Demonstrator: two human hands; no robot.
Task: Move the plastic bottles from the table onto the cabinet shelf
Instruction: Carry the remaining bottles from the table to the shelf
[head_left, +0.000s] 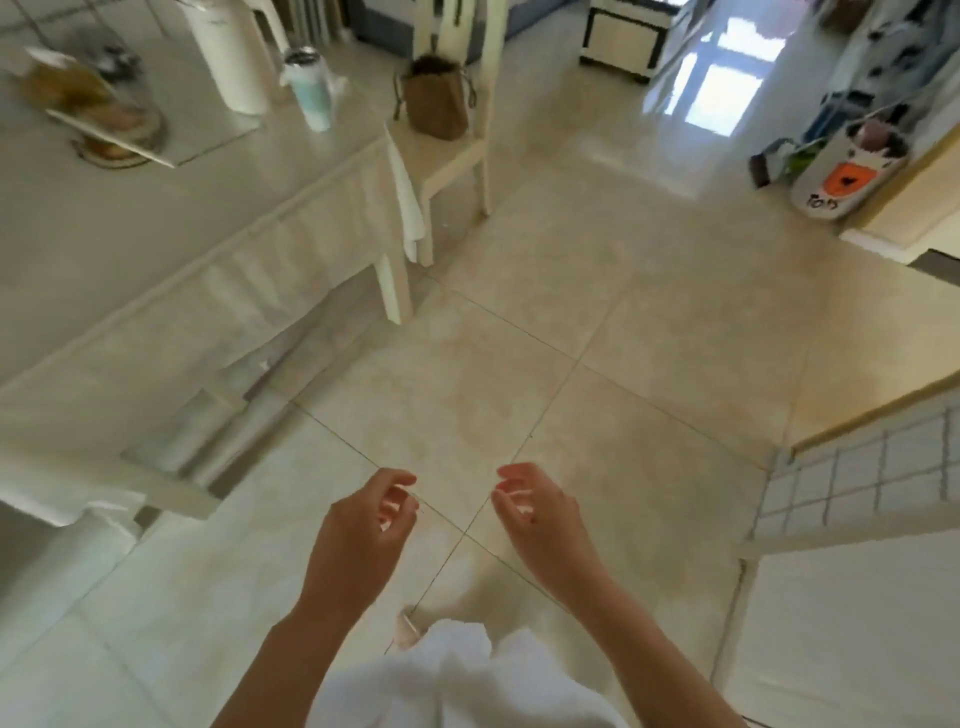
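Note:
A pale blue bottle with a metal lid (310, 85) stands near the far corner of the cloth-covered table (171, 249) at the left. A tall white container (226, 52) rises just behind it. My left hand (366, 525) and my right hand (535, 514) hang over the tiled floor in front of me, fingers loosely curled, holding nothing. Both are well short of the table's bottles. A white cabinet with a tiled top (852, 519) stands at the right edge; its shelf is hidden from view.
A cream chair (457, 150) with a brown bag (436, 98) on its seat stands past the table's corner. A covered dish (98, 114) rests on the table. A white toy bin (847, 166) sits at the far right. Beige floor tiles (571, 322) lie between table and cabinet.

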